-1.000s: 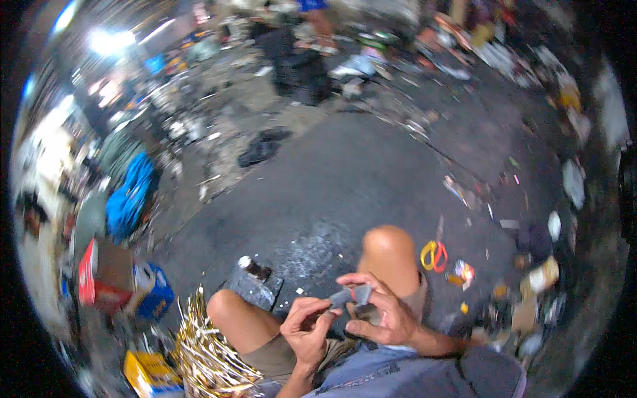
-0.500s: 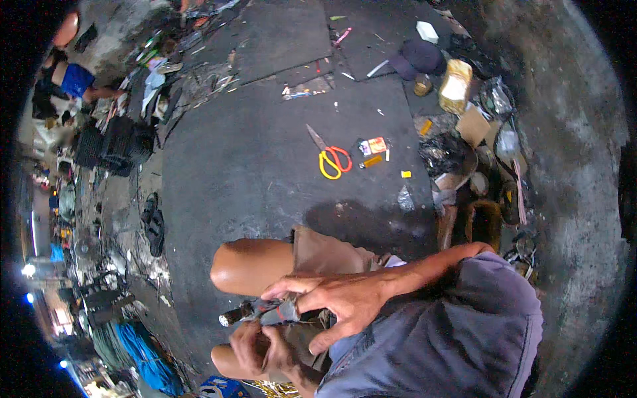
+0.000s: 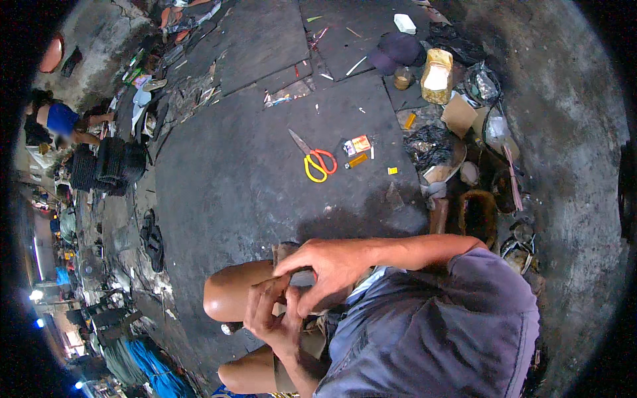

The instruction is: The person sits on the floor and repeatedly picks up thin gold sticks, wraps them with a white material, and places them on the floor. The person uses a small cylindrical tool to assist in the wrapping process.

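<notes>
Fingers of left hand and right hand pinch a small grey piece over the knee, scissors at twelve o'clock; fine fingertip control seems needed.

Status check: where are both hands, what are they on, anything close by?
Left hand and right hand together over the lap, fingers closed around a small grey object, mostly hidden. Scissors lie apart on the floor, untouched.
</notes>
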